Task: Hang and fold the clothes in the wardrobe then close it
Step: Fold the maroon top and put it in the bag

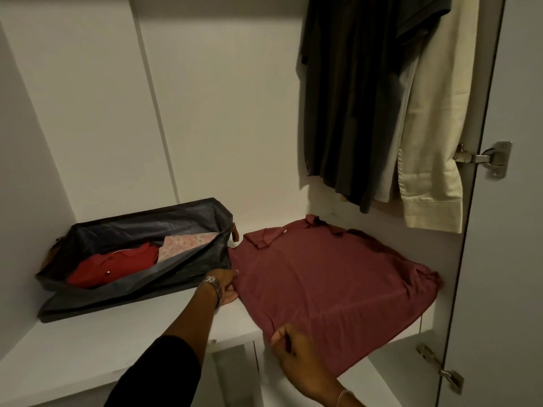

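A maroon polo shirt (329,277) lies spread flat on the white wardrobe shelf (123,333), its hem hanging over the shelf's front edge. My left hand (224,287), with a watch on the wrist, pinches the shirt's left edge. At the front, my right hand (296,356) grips the shirt's lower hem. To the left sits a dark fabric storage box (138,230) holding a folded red shirt (114,264) and a floral cloth (185,243).
A dark shirt (352,98) and a cream shirt (435,127) hang at the upper right, above the maroon shirt's collar. The open wardrobe door (514,201) with metal hinges stands at the right. Another shelf lies below.
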